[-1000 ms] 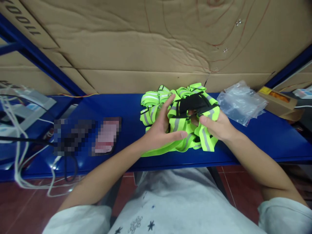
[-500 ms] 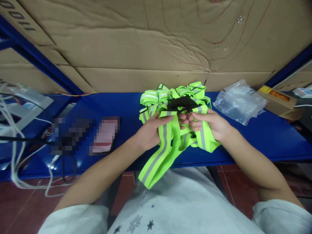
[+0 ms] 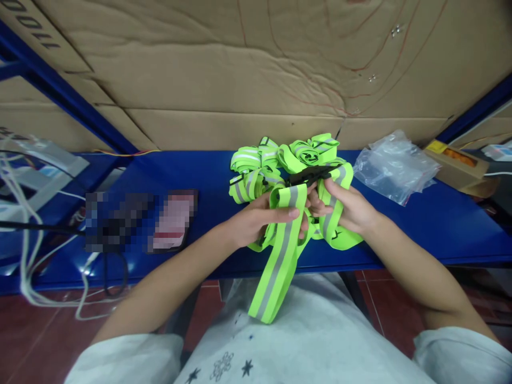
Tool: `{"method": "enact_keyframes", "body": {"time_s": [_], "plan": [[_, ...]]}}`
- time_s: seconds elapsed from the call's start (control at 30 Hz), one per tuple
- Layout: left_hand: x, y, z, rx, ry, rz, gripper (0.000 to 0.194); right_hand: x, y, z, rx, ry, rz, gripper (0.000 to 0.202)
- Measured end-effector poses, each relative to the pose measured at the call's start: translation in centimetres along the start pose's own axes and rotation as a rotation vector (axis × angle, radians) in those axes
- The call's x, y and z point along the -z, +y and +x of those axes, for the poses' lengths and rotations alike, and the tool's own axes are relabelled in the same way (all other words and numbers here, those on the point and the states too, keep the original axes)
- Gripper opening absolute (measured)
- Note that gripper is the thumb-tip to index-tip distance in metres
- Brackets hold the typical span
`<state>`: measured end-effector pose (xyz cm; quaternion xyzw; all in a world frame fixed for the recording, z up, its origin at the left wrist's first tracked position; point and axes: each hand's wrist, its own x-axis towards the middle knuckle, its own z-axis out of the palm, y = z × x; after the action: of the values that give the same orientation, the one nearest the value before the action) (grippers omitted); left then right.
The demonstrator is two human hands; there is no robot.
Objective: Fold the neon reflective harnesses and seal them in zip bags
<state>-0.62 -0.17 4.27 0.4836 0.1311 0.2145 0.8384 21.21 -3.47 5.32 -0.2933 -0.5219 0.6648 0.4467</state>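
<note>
A neon-green reflective strap (image 3: pixel 278 266) with a grey stripe runs between both hands, and a long loop of it hangs over the table's front edge. My left hand (image 3: pixel 256 218) is closed on its left part, the thumb lying across the band. On the right part, my right hand (image 3: pixel 344 202) is closed too, pinching the band near a black piece (image 3: pixel 310 175) that joins the two sides above my fingers. Some fingertips are hidden behind the strap. Just behind the hands lie several rolled reflective straps (image 3: pixel 254 160) of the same kind.
Clear plastic bags (image 3: pixel 396 168) lie on the blue table (image 3: pixel 420 234) to the right, beside an opened cardboard box (image 3: pixel 456 165). Left are a blurred-out phone-like object (image 3: pixel 174 218), a blurred dark item (image 3: pixel 120 221) and white cables (image 3: pixel 26 256). Cardboard (image 3: pixel 200 74) walls the back.
My left hand has moved slightly right with the strap. The hanging loop has swung right and lower, and the black piece has tilted, uncovering more of the rolled straps behind.
</note>
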Motion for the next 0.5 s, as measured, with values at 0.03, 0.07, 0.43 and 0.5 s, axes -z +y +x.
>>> {"method": "enact_keyframes", "body": {"time_s": [0.03,0.07,0.43,0.5], "plan": [[-0.1,0.0,0.0,-0.002,-0.006,-0.024,0.036,-0.1,0.0,0.0,0.008,0.017,-0.007,0.043],[-0.2,-0.1,0.0,-0.002,-0.013,-0.044,0.036,-0.2,0.1,0.1,0.009,0.031,-0.016,0.044],[-0.7,-0.6,0.7,-0.222,0.339,0.486,0.034,1.2,3.0,-0.3,-0.074,0.324,-0.359,0.067],[-0.6,-0.9,0.7,-0.286,0.332,0.550,0.034,1.4,3.0,-0.5,-0.052,0.311,-0.404,0.068]]}}
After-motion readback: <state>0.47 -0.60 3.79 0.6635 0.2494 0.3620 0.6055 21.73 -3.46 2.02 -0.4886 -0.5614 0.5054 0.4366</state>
